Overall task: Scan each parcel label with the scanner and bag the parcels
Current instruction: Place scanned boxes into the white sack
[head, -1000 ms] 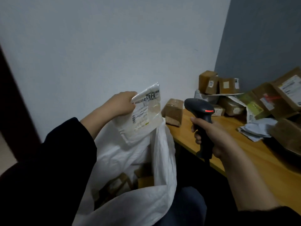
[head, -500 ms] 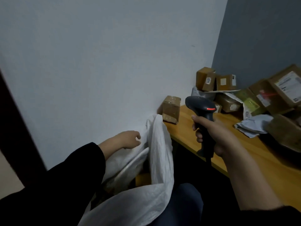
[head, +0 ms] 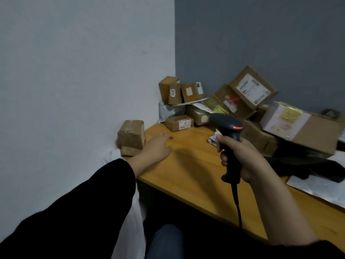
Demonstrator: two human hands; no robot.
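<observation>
the scanner (head: 226,128), a dark matte plastic pistol-grip with a rounded head and a red light glowing on top, stands upright in the right hand (head: 242,161), whose fingers wrap its handle. a thin black cable (head: 237,204) hangs from its base. left of the scanner, the left hand (head: 155,146) is stretched over the smooth orange-wood table (head: 186,171), fingers straight, holding nothing. it is just beside a small brown parcel (head: 131,137), blocky and wrapped in glossy, crinkled tape. behind the scanner a heap of cardboard parcels (head: 249,94) with white paper labels leans against the grey wall, a soft grey mailer (head: 169,109) among them. below and left of the scanner a strip of the limp white bag (head: 133,221) shows; its contents are hidden. judging by the heap, most parcels are yet to be scanned and bagged, the small one likely next.
</observation>
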